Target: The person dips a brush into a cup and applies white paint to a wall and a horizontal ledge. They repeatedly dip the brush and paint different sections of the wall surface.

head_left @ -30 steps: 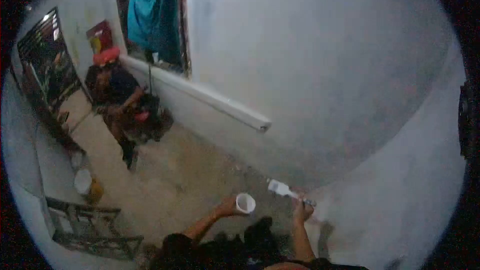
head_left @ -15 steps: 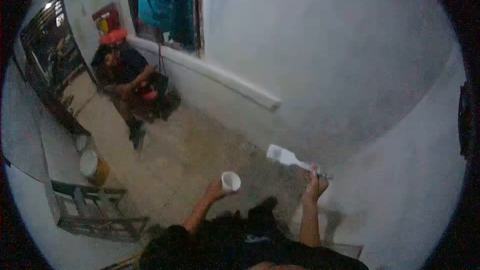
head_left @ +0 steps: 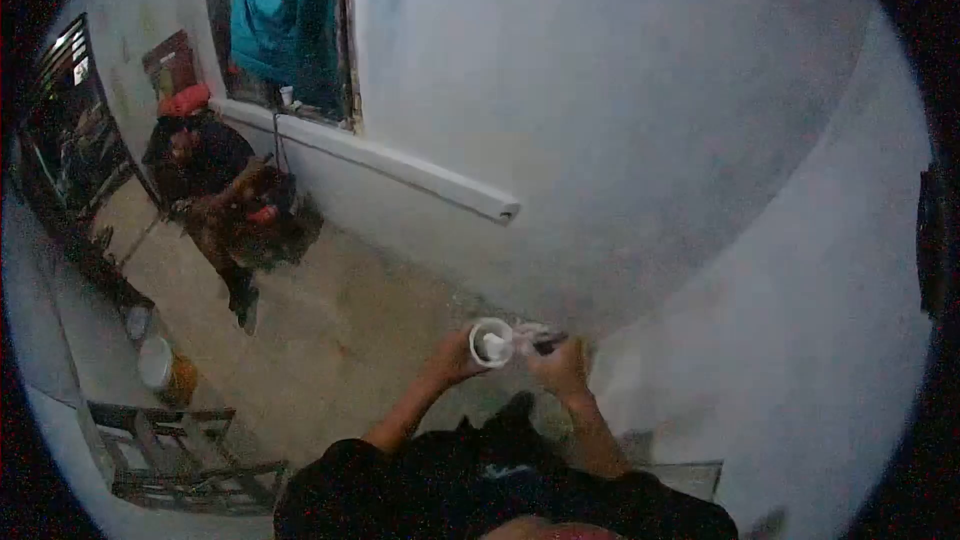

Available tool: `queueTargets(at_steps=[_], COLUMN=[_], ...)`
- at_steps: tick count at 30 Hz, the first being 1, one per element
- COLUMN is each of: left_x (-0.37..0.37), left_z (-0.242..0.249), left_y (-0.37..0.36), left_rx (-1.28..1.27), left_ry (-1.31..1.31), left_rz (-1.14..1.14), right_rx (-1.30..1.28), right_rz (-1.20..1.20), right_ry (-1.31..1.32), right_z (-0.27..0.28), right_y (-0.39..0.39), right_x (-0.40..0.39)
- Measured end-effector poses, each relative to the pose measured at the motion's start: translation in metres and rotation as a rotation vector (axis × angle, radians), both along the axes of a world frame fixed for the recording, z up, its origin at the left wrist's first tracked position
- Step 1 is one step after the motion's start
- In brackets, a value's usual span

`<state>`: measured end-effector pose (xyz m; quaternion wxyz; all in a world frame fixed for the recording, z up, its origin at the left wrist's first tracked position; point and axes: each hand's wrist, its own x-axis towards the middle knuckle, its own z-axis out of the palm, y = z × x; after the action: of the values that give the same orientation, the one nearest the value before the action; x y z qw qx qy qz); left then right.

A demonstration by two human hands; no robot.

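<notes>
A white cup (head_left: 479,349) is in my left hand (head_left: 455,357), its open top facing up toward the camera. My right hand (head_left: 562,365) is closed round the dark handle of a white flat tool (head_left: 527,332), just right of the cup. The tool's white end reaches to the cup's rim, and something white shows inside the cup. Blur hides the exact shape of the tool's end.
A person (head_left: 205,165) with a red head covering sits by the wall at the left. A white ledge (head_left: 400,162) runs below a window with a teal cloth (head_left: 283,5). At the lower left are a yellow-and-white bucket (head_left: 170,372) and a wooden frame (head_left: 190,455).
My right hand has moved left and brought the white tool to the cup. My left hand and the cup have shifted slightly right and up. The view has turned a little.
</notes>
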<state>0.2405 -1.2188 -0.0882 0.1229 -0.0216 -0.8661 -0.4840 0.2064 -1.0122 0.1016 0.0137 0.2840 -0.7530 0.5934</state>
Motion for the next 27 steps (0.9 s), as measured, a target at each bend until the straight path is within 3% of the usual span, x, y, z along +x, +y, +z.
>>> queueTargets(at_steps=[2, 5, 6, 8, 9, 10, 12, 14, 18, 21, 27], left_x=[0.001, 0.017, -0.005, 0.004, 0.008, 0.015, 0.020, 0.031, 0.021, 0.014, 0.008], left_z=[0.031, 0.068, -0.006, 0.007, 0.024, 0.052, 0.038, 0.049, 0.024, 0.024, 0.070], left_y=[0.001, -0.002, -0.010, -0.015, -0.020, -0.027, -0.034, -0.014, 0.027, 0.042, 0.061], left_rx=[0.114, 0.300, 0.148, 0.177, 0.201, 0.065, 0.064, 0.183, 0.024, 0.084, 0.138], left_ry=[0.074, 0.037, 0.080, 0.056, 0.043, 0.018, -0.041, -0.045, 0.036, 0.069, -0.057], left_rz=[-0.013, 0.026, 0.097, 0.092, 0.097, 0.081, 0.112, 0.229, 0.341, 0.246, 0.260], right_rx=[0.708, 0.503, 0.495, 0.566, 0.557, 0.406, 0.291, 0.321, 0.292, 0.348, 0.288], right_rz=[-0.111, 0.083, 0.094, 0.023, -0.121, -0.137, -0.217, -0.264, -0.300, -0.215, -0.223], right_ry=[0.143, 0.144, 0.194, 0.512, 0.539, 0.645, 0.957, 0.838, 0.778, 0.981, 0.900], right_z=[0.009, 0.045, 0.081, 0.137, 0.173, 0.191, 0.240, 0.255, 0.268, 0.283, 0.299], right_y=[-0.009, -0.017, -0.018, -0.007, -0.007, 0.002, 0.016, 0.041, 0.074, 0.098, 0.115], right_x=[-0.010, -0.041, -0.045, -0.071, -0.070, -0.087, -0.102, -0.113, -0.117, -0.122, -0.096])
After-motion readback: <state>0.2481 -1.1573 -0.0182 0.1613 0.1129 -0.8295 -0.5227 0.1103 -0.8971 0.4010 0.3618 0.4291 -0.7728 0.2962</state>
